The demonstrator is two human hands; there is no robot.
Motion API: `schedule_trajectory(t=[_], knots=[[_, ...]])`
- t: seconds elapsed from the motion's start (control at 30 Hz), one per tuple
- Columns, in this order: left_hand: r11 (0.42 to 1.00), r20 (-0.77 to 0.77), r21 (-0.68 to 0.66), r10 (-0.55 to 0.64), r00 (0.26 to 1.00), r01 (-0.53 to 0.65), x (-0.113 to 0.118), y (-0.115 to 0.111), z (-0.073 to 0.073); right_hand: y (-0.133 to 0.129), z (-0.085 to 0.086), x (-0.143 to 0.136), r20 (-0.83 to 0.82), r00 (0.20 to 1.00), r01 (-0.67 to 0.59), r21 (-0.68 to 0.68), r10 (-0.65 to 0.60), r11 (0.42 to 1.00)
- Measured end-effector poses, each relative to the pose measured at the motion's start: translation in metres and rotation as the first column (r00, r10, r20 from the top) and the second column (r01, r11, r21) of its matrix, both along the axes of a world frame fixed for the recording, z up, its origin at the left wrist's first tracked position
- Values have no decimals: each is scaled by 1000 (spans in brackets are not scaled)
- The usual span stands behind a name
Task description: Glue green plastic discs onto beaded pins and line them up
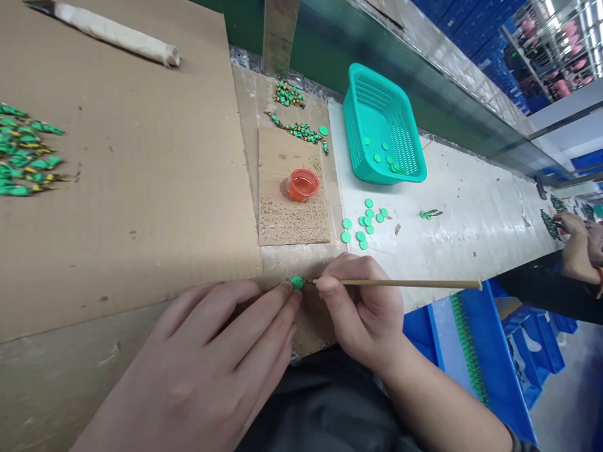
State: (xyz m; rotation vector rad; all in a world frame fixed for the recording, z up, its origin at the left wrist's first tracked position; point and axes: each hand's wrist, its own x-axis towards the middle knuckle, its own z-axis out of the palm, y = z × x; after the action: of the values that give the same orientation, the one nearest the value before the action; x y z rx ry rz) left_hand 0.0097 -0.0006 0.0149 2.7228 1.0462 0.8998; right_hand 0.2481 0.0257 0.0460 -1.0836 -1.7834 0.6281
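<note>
A small green disc (296, 282) lies at the near edge of the work surface, with the fingertips of my left hand (230, 351) pressed on it. My right hand (365, 307) pinches a thin wooden stick (409, 284) between thumb and forefinger, its left tip close to the right side of the disc. A small dark piece shows between the disc and the tip, too small to make out. Beyond my hands, a red cup (304, 184) holding liquid stands on a cardboard square (292, 226). Several loose green discs (369, 221) lie to its right.
A teal basket (386, 125) with green discs stands at the back. Green-and-black pieces lie on large cardboard (141, 176) at left and behind the cup. A wrapped tool (113, 30) lies top left. Blue trays (490, 351) are lower right; another person's hands show far right.
</note>
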Motion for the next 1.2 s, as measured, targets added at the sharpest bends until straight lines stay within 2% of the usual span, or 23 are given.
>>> schedule_trajectory(t=[0.3, 0.73, 0.93, 1.07, 1.2], knots=[[999, 13, -40, 9, 1000, -9, -1, -1, 2, 1, 2, -2, 42, 999, -7, 18, 6, 1000], [1000, 25, -16, 8, 1000, -8, 1, 0, 1, -3, 2, 0, 100, 993, -65, 89, 56, 994], [1000, -14, -9, -2, 1000, 2, -1, 2, 2, -4, 0, 0, 2, 1000, -17, 72, 17, 997], [1000, -25, 8, 22, 999, -22, 3, 5, 6, -7, -4, 0, -150, 985, 89, 43, -82, 995], [998, -46, 39, 55, 997, -54, 10, 9, 14, -9, -5, 2, -230, 958, 174, -10, -171, 985]])
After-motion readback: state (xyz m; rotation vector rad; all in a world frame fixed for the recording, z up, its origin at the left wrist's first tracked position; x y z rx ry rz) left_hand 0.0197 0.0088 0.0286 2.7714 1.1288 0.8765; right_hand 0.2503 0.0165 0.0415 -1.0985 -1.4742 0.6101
